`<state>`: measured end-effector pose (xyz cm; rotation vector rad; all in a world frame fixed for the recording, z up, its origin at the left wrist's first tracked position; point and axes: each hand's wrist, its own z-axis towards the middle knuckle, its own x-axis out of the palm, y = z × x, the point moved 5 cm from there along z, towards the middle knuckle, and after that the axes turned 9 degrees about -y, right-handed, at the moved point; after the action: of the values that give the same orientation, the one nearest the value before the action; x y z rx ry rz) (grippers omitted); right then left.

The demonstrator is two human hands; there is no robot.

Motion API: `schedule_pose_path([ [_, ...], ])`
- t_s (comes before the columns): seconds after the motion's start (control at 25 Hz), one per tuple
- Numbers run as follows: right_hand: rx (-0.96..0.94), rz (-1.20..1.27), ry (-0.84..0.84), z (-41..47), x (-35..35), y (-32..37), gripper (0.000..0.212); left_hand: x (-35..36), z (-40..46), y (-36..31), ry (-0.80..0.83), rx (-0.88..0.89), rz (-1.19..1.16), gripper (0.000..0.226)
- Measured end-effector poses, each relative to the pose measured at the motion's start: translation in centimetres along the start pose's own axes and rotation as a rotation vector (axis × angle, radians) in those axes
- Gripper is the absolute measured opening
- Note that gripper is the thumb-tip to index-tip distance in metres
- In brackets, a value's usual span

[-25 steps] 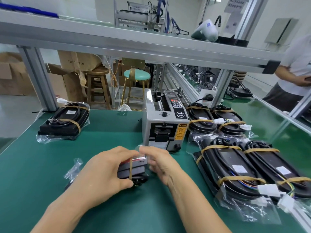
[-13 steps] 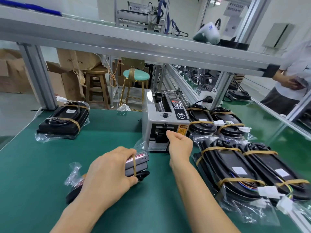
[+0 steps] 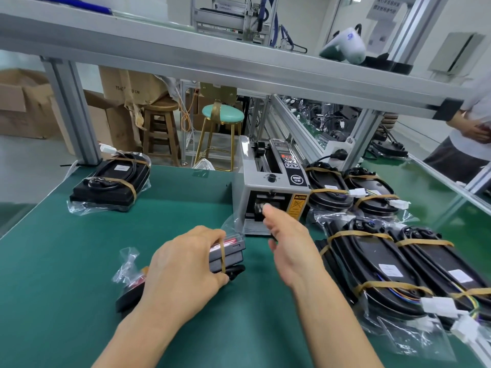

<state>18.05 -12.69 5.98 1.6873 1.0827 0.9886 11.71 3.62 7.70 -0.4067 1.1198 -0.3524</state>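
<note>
Green tabletop (image 3: 66,261), front and centre: the rubber-banded black bundle (image 3: 231,257) is gripped there by the left hand (image 3: 183,272); the right hand (image 3: 289,248) is held loose-fingered, fingertips at the tape dispenser (image 3: 249,187) mouth.

Place: a factory assembly line.
Bench: a green mat (image 3: 79,261) under an aluminium frame (image 3: 212,65).
Machine: a tape dispenser (image 3: 268,187) stands on the bench.
Goods: bagged black units (image 3: 385,266) lie in rows.
Background: cardboard boxes (image 3: 24,107) and stools (image 3: 221,128).
</note>
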Motion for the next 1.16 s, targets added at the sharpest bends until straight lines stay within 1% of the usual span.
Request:
schedule_pose_path([
  [0.04, -0.029, -0.02, 0.09, -1.5, 0.2, -0.4, 0.008, 0.0, 0.0, -0.1, -0.01, -0.011, 0.003, 0.048],
  [0.08, -0.059, -0.023, 0.137, -2.8, 0.3, -0.8, 0.01, -0.1, 0.1, -0.1, -0.027, -0.018, 0.006, 0.046],
  [0.12, -0.081, -0.019, 0.149, -3.6, 0.3, -1.3, 0.017, -0.1, 0.1, -0.2, -0.044, -0.023, 0.009, 0.045],
  [0.16, -0.093, -0.011, 0.142, -4.0, 0.3, -1.8, 0.022, -0.1, 0.0, -0.2, -0.058, -0.026, 0.011, 0.046],
  [0.2, -0.098, -0.003, 0.132, -4.2, 0.3, -2.2, 0.022, -0.1, 0.0, -0.2, -0.07, -0.026, 0.011, 0.048],
  [0.44, -0.092, 0.068, 0.1, -4.5, 0.4, -3.7, 0.014, -0.1, -0.2, -0.4, -0.106, -0.026, 0.012, 0.053],
  [0.6, -0.083, 0.102, 0.028, -4.1, 0.5, -4.2, 0.009, 0.0, -0.2, -0.5, -0.098, -0.029, 0.019, 0.055],
  [0.68, -0.11, 0.088, 0.011, -4.1, 0.5, -4.2, 0.007, 0.0, -0.3, -0.6, -0.095, -0.032, 0.021, 0.057],
  [0.8, -0.15, 0.046, 0.009, -4.0, 0.4, -4.2, 0.01, -0.2, -0.3, -0.6, -0.089, -0.043, 0.002, 0.058],
  [0.92, -0.17, 0.03, 0.008, -4.1, 0.4, -4.2, 0.012, -0.4, -0.4, -0.8, -0.088, -0.045, -0.048, 0.049],
  [1.08, -0.218, 0.011, -0.012, -4.4, 0.4, -3.9, 0.012, -0.4, -0.5, -0.7, -0.118, -0.1, -0.139, 0.016],
  [1.12, -0.231, 0.009, -0.021, -4.5, 0.3, -3.9, 0.012, -0.4, -0.5, -0.7, -0.128, -0.113, -0.147, 0.013],
  [1.16, -0.243, 0.003, -0.028, -4.5, 0.3, -3.8, 0.012, -0.4, -0.4, -0.8, -0.138, -0.122, -0.144, 0.014],
])
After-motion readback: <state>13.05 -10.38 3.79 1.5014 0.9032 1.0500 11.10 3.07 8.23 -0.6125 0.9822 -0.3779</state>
